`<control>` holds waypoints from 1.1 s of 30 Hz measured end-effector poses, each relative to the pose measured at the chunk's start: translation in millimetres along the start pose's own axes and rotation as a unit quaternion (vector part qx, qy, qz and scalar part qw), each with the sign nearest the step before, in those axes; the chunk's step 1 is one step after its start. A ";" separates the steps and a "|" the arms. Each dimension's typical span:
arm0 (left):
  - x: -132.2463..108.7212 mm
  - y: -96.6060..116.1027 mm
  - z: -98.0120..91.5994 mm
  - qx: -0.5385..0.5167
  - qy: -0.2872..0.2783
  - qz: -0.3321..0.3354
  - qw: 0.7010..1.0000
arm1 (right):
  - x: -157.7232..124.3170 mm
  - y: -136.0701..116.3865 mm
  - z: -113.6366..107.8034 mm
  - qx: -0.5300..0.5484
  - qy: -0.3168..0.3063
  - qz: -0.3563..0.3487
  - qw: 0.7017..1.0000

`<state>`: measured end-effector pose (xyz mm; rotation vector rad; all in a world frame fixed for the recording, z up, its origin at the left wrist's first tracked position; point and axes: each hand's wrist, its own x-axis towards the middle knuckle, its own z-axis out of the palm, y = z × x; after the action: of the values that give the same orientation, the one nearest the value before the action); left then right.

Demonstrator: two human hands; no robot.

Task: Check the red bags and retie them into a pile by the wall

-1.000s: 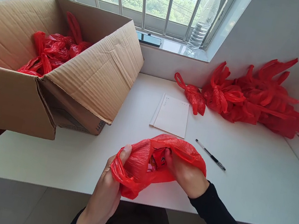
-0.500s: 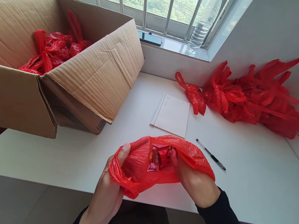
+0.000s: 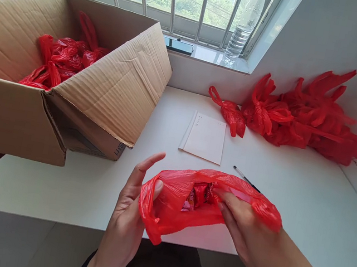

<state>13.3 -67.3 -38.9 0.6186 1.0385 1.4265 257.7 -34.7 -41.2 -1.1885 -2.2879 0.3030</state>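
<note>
An open red plastic bag (image 3: 168,210) is held up over the front part of the white table. My left hand (image 3: 132,210) grips its left rim, the thumb inside the opening and the index finger lifted away. My right hand (image 3: 245,223) reaches into the bag from the right, fingers close together, the tips against small red wrapped packets (image 3: 200,195). Its thumb is hidden, and the right side of the bag drapes over the back of this hand. Just behind the bag lies a pen (image 3: 243,176), partly covered by it.
At the left stands a cardboard box (image 3: 115,81) with tied red bags (image 3: 69,57) inside. A paper booklet (image 3: 205,138) lies mid-table. One small tied bag (image 3: 233,115) and a red bag heap (image 3: 306,114) are by the wall. The sill holds a bottle (image 3: 238,38) and a phone (image 3: 180,46).
My right forearm has swung outward and its hand now enters the bag from above. The bag has shifted slightly right, covering part of the pen. My left index finger has lifted.
</note>
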 end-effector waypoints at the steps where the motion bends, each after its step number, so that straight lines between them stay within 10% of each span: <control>1: -0.6 -1.0 0.1 0.003 -0.002 0.006 1.000 | 3.3 -2.4 -3.2 -0.018 -0.013 0.001 1.000; 9: -6.2 1.0 1.2 0.032 -0.058 0.054 0.996 | 12.8 -31.1 -14.8 -0.060 -0.087 -0.045 0.993; 14: -14.7 8.7 -10.8 0.131 -0.148 0.095 0.976 | -2.3 -33.3 -33.5 -0.118 0.186 0.048 0.974; 19: -9.2 2.8 -14.7 0.420 -0.107 0.255 0.864 | 6.7 -17.1 -32.3 -0.061 0.135 0.071 0.986; 25: 0.3 23.6 -8.3 0.521 -0.068 0.371 0.766 | 20.1 -24.9 -29.5 -0.035 0.055 -0.016 0.998; 30: 2.0 26.2 -10.2 0.617 -0.157 0.417 0.648 | 21.5 -16.2 -6.6 -0.039 -0.062 -0.052 0.996; 33: 8.2 20.0 -15.2 0.597 -0.173 0.419 0.662 | 21.6 -12.3 -4.5 0.016 -0.031 -0.043 0.998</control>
<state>-10.9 -60.8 -30.3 2.5030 1.3614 1.0391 241.7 -24.7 -24.4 -1.0757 -2.3710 0.3467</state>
